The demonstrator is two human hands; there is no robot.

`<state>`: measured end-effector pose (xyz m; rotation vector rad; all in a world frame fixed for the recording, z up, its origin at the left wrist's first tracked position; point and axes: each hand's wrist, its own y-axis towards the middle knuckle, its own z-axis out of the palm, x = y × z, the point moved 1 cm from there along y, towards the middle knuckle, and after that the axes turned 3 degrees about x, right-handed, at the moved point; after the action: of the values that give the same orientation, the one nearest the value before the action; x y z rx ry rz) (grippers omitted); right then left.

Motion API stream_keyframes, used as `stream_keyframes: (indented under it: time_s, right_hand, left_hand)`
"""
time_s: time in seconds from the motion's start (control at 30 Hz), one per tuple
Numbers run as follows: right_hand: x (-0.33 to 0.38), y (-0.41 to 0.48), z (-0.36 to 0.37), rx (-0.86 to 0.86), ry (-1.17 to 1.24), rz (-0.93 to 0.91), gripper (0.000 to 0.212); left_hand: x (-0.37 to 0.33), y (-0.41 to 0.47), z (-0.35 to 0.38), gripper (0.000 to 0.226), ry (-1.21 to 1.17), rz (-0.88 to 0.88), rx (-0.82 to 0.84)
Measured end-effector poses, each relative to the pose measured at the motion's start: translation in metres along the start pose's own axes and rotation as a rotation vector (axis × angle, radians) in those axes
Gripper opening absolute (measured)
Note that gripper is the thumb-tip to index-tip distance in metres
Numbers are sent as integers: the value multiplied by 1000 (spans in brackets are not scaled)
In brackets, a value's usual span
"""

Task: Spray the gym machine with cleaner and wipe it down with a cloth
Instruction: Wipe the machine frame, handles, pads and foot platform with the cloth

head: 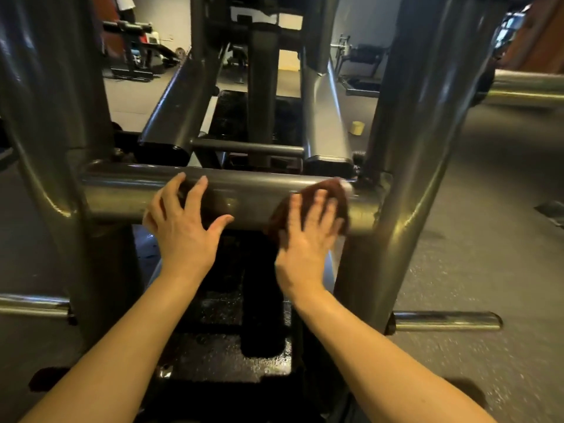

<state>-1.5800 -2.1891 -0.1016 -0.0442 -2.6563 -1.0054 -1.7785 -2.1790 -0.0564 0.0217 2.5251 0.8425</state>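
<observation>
Left hand (183,221) lies open on the gym machine's grey crossbar (244,190). Its fingers are spread and lightly bent over the top, the thumb is out to the side, and it holds nothing. To its right, the right hand (308,230) presses a brown cloth (332,190) against the same bar. Its fingers are straight and fanned out on top of the cloth, not curled round it, and the hand is blurred. The cloth sits near the bar's right end, just beside the joint, and bunches out past the fingertips. Both bare forearms reach in from the bottom edge.

At far left a thick grey left upright (45,117) rises, with a chrome peg (33,305) low beside it. A bench (134,47) stands in the background at top left. Below the bar, between the forearms, lies a black plate (225,346) dotted with glistening specks. Beyond the bar, two grey rails slope away. A small yellow object (357,128) sits on the floor further right. The right upright (412,148) meets the bar's right end, and a lower chrome peg (445,321) juts from its base.
</observation>
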Motion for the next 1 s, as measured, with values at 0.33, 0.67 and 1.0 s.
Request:
stream_keyframes:
  time_s: [0.33, 0.67, 1.0]
  right_hand:
    - [-62, 18, -38, -90, -38, 243, 81]
    - [67, 30, 0, 183, -135, -486, 81]
    - [-9, 38, -39, 120, -302, -491, 80]
  left_hand:
    - [1, 0, 2, 79, -16, 19, 1]
    - [46, 20, -21, 87, -59, -122, -55]
    - [96, 24, -42, 82, -153, -182, -150]
